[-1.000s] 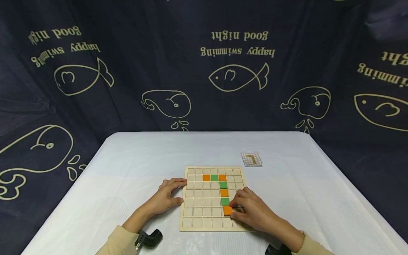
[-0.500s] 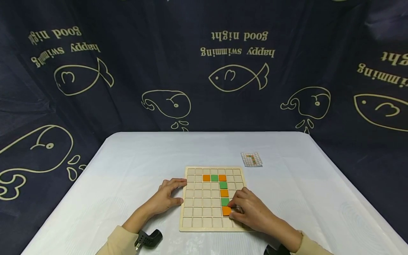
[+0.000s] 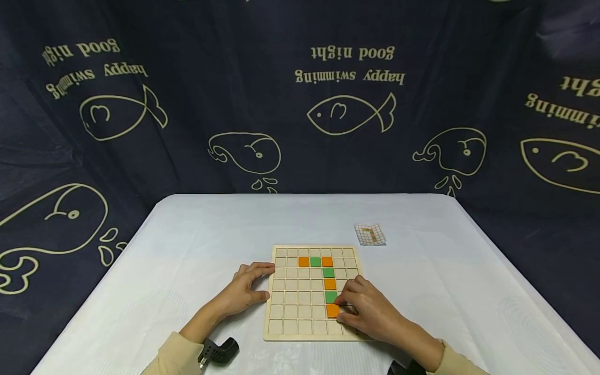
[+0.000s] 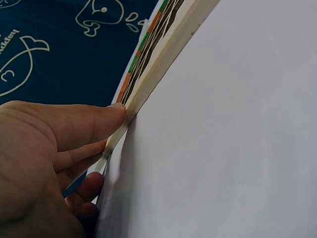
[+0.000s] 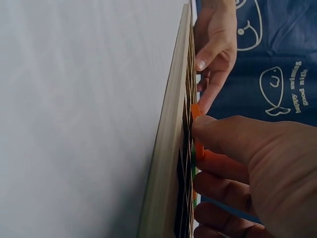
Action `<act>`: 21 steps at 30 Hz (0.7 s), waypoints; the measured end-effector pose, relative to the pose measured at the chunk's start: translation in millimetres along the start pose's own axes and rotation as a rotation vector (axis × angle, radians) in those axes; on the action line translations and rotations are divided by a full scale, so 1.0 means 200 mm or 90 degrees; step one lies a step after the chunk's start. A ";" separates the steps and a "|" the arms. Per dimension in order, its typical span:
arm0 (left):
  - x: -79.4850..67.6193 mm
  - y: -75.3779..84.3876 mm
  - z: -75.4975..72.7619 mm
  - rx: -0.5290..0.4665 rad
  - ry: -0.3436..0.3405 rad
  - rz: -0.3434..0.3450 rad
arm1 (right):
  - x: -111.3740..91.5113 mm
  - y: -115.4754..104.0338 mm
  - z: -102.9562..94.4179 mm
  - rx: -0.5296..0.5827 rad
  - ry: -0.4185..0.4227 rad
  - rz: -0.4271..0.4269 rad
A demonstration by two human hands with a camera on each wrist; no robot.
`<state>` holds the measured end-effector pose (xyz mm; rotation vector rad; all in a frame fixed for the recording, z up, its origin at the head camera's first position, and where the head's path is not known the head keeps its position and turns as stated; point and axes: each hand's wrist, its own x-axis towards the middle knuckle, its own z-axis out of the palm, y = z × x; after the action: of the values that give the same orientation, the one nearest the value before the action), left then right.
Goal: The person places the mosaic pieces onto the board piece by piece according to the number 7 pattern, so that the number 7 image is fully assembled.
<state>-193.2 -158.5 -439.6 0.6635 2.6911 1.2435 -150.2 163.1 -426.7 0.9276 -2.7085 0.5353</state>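
A pale wooden grid board (image 3: 304, 297) lies on the table. Set in its squares are orange and green tiles, three across near the top and a column running down from the right one. At the lower end of that column, my right hand (image 3: 370, 312) pinches an orange square tile (image 3: 332, 311) between thumb and fingers; in the right wrist view that orange tile (image 5: 197, 110) is slightly tilted over the board's surface. Against the board's left edge rests my left hand (image 3: 241, 291), thumb and fingertips touching the rim, fingers loosely extended.
Behind the board's right corner lies a small printed card (image 3: 370, 235) with a coloured grid pattern. A white cloth covers the table (image 3: 211, 224). A dark blue curtain (image 3: 300, 166) with fish drawings hangs beyond it.
My right hand has shifted slightly left with the orange tile, which now sits over the square below the lowest green tile. My left hand has stayed still.
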 end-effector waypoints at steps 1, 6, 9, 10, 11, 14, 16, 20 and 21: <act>0.00 0.00 0.00 0.000 0.000 0.000 | 0.00 0.00 0.00 -0.001 0.003 -0.003; 0.00 0.00 0.00 -0.001 0.001 0.000 | 0.00 0.00 0.00 0.004 0.005 -0.003; 0.00 0.00 0.00 -0.002 0.002 -0.002 | 0.00 0.00 0.00 0.004 0.005 -0.004; 0.00 0.00 0.00 -0.003 0.002 -0.002 | 0.00 0.00 0.00 0.003 0.006 -0.005; 0.00 0.00 0.00 -0.003 0.003 -0.003 | 0.00 0.00 0.00 0.002 0.007 -0.006; 0.00 0.00 0.00 -0.005 0.003 -0.003 | 0.00 0.00 0.00 0.001 0.009 -0.009; 0.00 0.00 0.00 -0.004 0.004 -0.003 | 0.00 0.00 0.00 0.000 0.009 -0.009; 0.00 0.00 0.00 0.001 0.004 -0.001 | 0.00 0.00 0.00 -0.001 0.015 -0.015; 0.00 -0.01 0.00 0.003 0.004 0.001 | 0.00 0.00 0.01 -0.002 0.017 -0.016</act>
<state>-193.6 -158.8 -440.7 0.6637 2.6995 1.2432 -150.2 163.3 -428.0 0.9462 -2.6699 0.5336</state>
